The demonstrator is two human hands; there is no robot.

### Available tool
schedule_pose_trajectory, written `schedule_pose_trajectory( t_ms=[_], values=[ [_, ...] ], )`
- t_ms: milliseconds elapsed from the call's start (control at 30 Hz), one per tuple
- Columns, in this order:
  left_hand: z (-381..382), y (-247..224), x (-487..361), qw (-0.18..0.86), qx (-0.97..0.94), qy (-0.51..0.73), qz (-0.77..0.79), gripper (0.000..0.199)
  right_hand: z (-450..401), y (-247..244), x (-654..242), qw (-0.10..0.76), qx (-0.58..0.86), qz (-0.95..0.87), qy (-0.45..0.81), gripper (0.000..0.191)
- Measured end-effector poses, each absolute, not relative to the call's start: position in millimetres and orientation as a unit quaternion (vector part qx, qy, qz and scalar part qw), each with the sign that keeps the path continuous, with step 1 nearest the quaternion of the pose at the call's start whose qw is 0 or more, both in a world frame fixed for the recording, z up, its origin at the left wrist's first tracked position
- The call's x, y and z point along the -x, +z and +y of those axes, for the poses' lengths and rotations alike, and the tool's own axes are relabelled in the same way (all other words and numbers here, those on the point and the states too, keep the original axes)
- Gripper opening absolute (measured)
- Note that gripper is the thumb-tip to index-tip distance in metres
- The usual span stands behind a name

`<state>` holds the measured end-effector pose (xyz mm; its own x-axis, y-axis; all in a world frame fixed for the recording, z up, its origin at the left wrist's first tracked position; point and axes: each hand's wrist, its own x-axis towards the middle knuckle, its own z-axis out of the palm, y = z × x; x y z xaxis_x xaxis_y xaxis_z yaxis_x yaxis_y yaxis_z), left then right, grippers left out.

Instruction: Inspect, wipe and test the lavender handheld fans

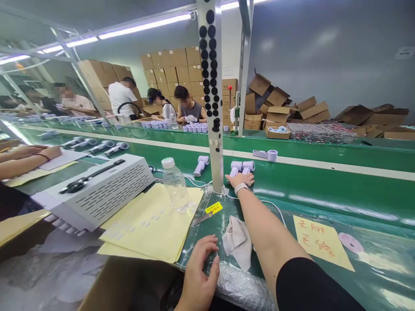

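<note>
My right hand stretches out to the green belt. Its fingers are spread across the handles of two pale lavender handheld devices with round heads, the left one and the right one, which lie side by side; the hand partly hides their handles. Near the bench's front edge, my left hand hovers with fingers loosely bent and apart, holding nothing. Just right of it lies a crumpled whitish cloth. A thin metal blade and a yellow label lie beyond the left hand.
A white post rises left of my right hand. Left stand a clear bottle, yellow sheets and a grey slotted metal box. More devices lie on the belt. A handwritten yellow note lies right. Co-workers sit opposite.
</note>
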<state>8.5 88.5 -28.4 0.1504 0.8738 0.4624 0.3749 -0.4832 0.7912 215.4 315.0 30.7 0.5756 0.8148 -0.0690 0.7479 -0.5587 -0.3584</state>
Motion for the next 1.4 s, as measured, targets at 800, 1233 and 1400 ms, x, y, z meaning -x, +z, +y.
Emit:
schedule_pose_trajectory(
  t_ms=[800,1233,1400],
  values=[
    [48.2,25.2,-83.7,0.760,-0.297,0.520,0.254,0.063,13.1,50.2,-223.4,0.316,0.573,-0.711,0.255,0.057],
    [60.3,20.1,-22.9,0.678,-0.338,0.591,0.276,0.069,32.3,18.9,-232.6,0.278,0.679,-0.659,0.167,0.014],
    [65.8,38.9,-21.6,0.646,-0.356,0.625,0.256,0.070,-4.5,28.7,-225.6,0.285,0.617,-0.669,0.301,0.010]
  ],
)
